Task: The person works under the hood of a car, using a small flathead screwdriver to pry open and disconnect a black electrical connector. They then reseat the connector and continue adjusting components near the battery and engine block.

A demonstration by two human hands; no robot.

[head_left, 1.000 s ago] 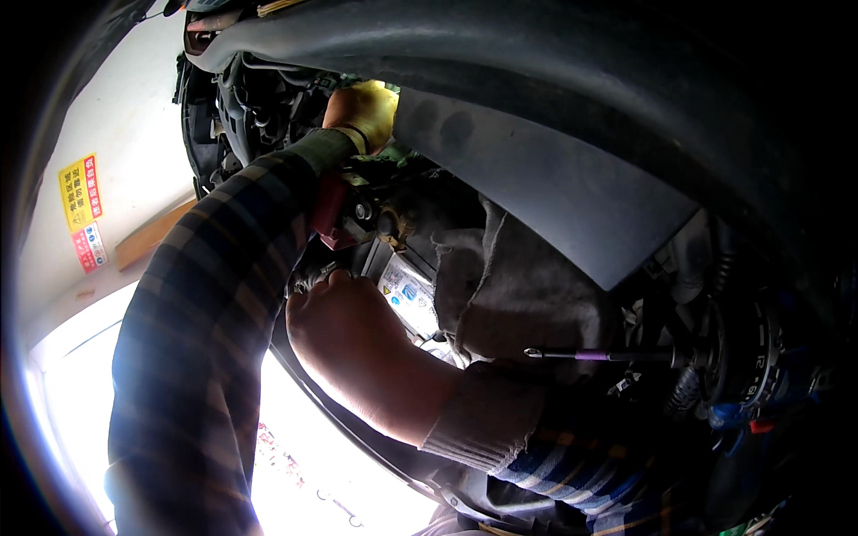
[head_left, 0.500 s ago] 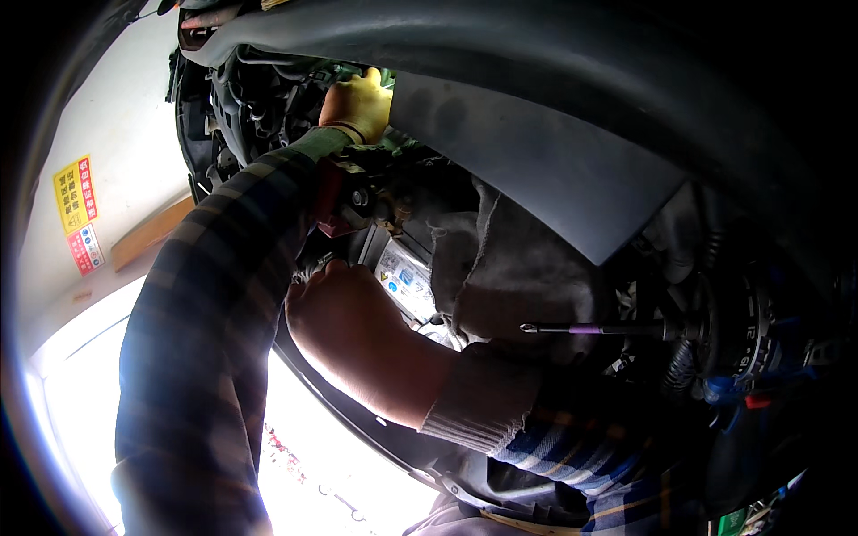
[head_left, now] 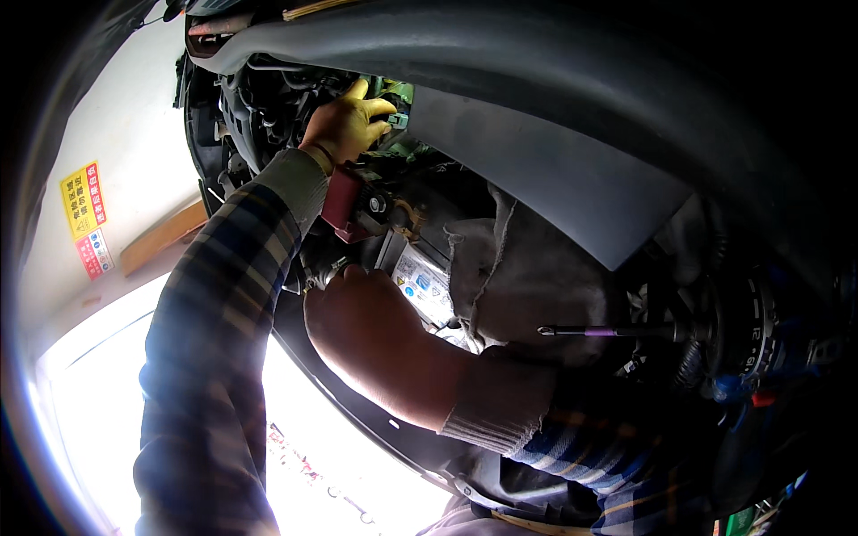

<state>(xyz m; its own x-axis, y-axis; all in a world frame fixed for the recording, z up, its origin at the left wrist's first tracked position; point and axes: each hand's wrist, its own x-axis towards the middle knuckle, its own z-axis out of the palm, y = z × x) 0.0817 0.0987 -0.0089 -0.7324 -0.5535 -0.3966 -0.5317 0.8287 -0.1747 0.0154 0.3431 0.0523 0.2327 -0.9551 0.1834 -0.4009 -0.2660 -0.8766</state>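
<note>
Your left hand (head_left: 347, 123), in a yellow glove, reaches deep among the dark engine parts (head_left: 268, 98); whether its grip has hold of anything you cannot tell. Your right hand (head_left: 357, 313) rests closed beside the battery (head_left: 420, 277), its grip hidden. A red terminal cover (head_left: 342, 204) sits between them.

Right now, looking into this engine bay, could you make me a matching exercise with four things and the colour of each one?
Things:
1. left hand
2. terminal cover
3. cloth
4. wall sign

Colours:
A. grey
B. yellow with a red lower part
C. dark red
D. lit yellow by the sun

Pairs: 1-D, 2-C, 3-A, 4-B
</note>
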